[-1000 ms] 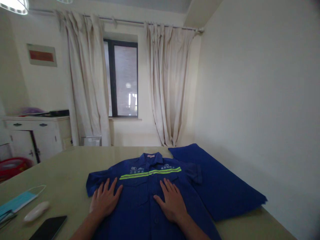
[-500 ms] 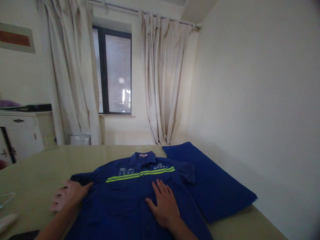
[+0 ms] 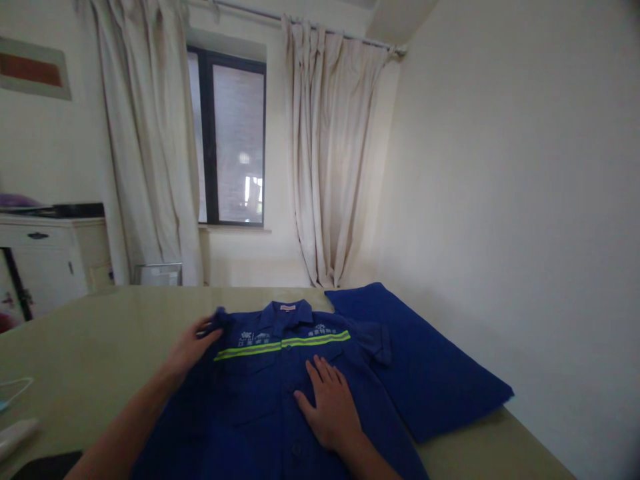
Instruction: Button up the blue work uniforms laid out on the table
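Note:
A blue work shirt [image 3: 260, 400] with a yellow-green reflective stripe lies face up on the pale table [image 3: 100, 333], collar away from me. My right hand [image 3: 327, 403] rests flat on its chest with fingers spread, open. My left hand [image 3: 193, 343] has its fingers closed on the shirt's left sleeve [image 3: 217, 319], which is lifted and folded in toward the shoulder.
A folded blue garment [image 3: 425, 360] lies to the right of the shirt, close to the wall. At the left table edge lie a mask strap [image 3: 15, 387], a white object [image 3: 15, 437] and a dark phone [image 3: 45, 465]. Curtains, a window and a white cabinet [image 3: 45, 257] stand behind.
My left hand went from flat on the shirt out to the left sleeve, took hold of it and carried it inward and up toward the collar. My right hand stayed put.

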`<state>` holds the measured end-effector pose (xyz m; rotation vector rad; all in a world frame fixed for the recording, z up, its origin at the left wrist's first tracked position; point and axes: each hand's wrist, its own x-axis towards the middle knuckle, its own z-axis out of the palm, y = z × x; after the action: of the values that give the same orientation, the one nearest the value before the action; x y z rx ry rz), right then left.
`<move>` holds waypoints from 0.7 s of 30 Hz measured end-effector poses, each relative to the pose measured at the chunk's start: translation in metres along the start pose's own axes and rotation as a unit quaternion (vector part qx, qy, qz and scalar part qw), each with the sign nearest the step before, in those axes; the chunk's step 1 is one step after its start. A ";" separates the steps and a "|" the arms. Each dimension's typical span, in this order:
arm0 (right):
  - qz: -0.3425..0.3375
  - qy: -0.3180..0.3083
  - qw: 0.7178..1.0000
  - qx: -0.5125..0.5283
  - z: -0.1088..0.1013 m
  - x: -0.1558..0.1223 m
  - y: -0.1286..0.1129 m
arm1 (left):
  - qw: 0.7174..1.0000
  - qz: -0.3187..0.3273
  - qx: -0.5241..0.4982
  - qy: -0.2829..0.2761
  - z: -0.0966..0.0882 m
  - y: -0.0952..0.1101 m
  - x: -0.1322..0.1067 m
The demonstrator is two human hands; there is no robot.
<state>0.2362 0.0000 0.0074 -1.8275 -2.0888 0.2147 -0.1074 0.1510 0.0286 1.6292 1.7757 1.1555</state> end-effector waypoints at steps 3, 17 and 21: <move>0.003 -0.002 1.000 -0.001 -0.001 0.000 -0.001 | 0.987 0.107 0.055 -0.106 0.031 0.018 -0.004; 0.001 0.007 1.000 0.027 0.003 0.000 0.002 | 0.884 0.129 0.435 -0.111 0.067 -0.004 -0.049; -0.005 0.021 0.999 0.034 0.004 0.000 0.005 | 0.892 0.148 0.410 -0.117 0.082 0.007 -0.067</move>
<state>0.2391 0.0016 0.0021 -1.7666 -2.0363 0.2400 -0.0257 0.1081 -0.0229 2.4515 2.0213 0.2401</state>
